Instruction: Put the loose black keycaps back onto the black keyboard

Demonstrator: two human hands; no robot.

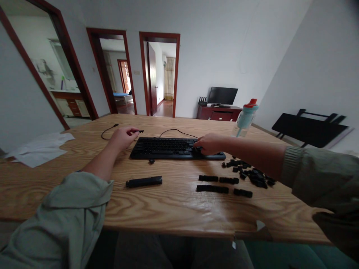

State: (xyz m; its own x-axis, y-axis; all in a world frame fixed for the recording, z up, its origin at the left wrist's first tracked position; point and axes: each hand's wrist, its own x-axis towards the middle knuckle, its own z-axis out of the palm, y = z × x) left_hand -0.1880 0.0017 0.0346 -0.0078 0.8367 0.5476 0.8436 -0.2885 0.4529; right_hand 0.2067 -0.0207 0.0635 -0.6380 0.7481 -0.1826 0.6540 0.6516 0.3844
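A black keyboard lies on the wooden table in front of me. My left hand is closed in a pinch just off its left end, holding a small black piece that looks like a keycap strip. Over the right part of the keys, my right hand is closed with its fingertips down on them; what it grips, if anything, is hidden. One loose black keycap rests below the keyboard's front edge. Nearer to me is a long black bar.
Short rows of black keycaps lie at front right, beside a pile of loose keycaps. A bottle with a red cap stands at back right. White paper lies at left. A black cable curls behind my left hand.
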